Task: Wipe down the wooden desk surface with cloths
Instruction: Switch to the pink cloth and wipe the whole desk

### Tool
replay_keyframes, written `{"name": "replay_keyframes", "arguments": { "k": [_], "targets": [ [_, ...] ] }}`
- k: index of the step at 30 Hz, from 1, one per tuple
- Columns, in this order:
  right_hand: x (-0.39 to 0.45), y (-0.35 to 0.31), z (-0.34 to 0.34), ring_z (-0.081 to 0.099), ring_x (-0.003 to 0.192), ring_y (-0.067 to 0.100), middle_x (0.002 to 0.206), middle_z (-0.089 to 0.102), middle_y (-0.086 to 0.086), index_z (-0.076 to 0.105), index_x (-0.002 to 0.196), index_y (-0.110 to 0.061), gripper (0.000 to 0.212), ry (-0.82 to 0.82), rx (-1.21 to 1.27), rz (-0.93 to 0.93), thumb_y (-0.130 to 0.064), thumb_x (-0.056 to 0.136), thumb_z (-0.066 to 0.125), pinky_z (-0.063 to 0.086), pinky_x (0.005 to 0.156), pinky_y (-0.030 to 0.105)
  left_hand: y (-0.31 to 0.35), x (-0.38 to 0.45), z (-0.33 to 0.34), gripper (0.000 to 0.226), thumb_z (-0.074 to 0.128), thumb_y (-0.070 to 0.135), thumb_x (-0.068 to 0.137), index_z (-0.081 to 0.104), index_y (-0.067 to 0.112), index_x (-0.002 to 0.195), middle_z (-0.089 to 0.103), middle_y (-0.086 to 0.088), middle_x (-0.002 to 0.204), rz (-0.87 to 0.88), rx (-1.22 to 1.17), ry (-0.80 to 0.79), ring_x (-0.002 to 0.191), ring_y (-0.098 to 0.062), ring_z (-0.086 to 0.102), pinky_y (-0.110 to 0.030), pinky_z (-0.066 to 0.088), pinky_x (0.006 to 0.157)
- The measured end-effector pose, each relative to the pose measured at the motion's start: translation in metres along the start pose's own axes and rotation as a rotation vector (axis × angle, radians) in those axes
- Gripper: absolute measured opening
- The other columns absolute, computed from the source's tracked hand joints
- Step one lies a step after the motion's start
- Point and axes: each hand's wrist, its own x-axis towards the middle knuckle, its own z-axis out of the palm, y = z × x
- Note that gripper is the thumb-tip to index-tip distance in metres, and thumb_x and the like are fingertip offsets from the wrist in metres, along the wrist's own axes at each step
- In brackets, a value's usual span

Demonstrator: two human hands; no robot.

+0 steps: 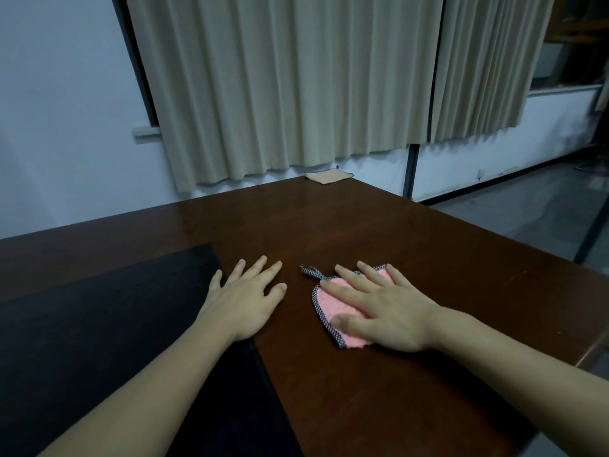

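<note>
A pink cloth (333, 303) with a dark checked border and a hanging loop lies flat on the dark brown wooden desk (379, 235). My right hand (382, 308) presses on it with straight, spread fingers. My left hand (247, 295) rests flat on the bare wood just left of the cloth, fingers spread, holding nothing. A second, beige cloth (326, 177) lies folded at the desk's far corner, well beyond both hands.
A black mat (99, 324) covers the desk's left near part, under my left forearm. Beige curtains (296, 87) hang behind the desk against a white wall. The desk's right edge drops to a grey floor (527, 209).
</note>
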Motion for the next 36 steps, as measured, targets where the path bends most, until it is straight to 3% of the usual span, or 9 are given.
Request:
{"name": "replay_keyframes", "arguments": {
  "k": [13,23,28,36],
  "targets": [
    [0.1,0.039,-0.019,-0.008,0.156,0.029,0.17,-0.006,-0.008,0.002,0.157,-0.053,0.067,0.056,0.064,0.258,-0.075,0.097,0.019,-0.007,0.12,0.063,-0.001,0.0,-0.001,0.057,0.019,0.063,0.103,0.012,0.05,0.158,0.0,0.016,0.168,0.012,-0.017,0.009,0.156,-0.017,-0.003,-0.053,-0.004,0.124],
    [0.018,0.019,-0.003,-0.016,0.155,0.022,0.167,-0.016,-0.011,-0.009,0.154,-0.056,0.064,0.002,-0.005,0.02,-0.075,0.097,0.014,-0.01,0.123,0.057,0.0,-0.001,-0.001,0.057,0.018,0.062,0.103,0.011,0.048,0.158,0.0,0.014,0.169,0.014,-0.007,0.009,0.156,-0.019,-0.003,-0.052,-0.004,0.124],
    [0.013,0.024,-0.003,-0.018,0.154,0.018,0.166,-0.018,-0.015,-0.011,0.151,-0.06,0.064,-0.004,-0.007,0.006,-0.077,0.094,0.014,-0.012,0.122,0.053,0.0,0.0,-0.001,0.057,0.017,0.062,0.103,0.011,0.049,0.158,-0.001,0.014,0.168,0.012,0.0,0.005,0.156,-0.018,-0.003,-0.053,-0.004,0.124],
    [0.091,0.061,-0.022,-0.007,0.157,0.028,0.17,-0.007,-0.009,0.0,0.156,-0.054,0.067,0.026,0.051,0.241,-0.077,0.096,0.017,-0.004,0.121,0.064,0.0,-0.001,-0.001,0.056,0.02,0.061,0.104,0.011,0.049,0.158,0.0,0.015,0.168,0.016,-0.016,0.016,0.156,-0.017,-0.003,-0.053,-0.004,0.125]
  ]
}}
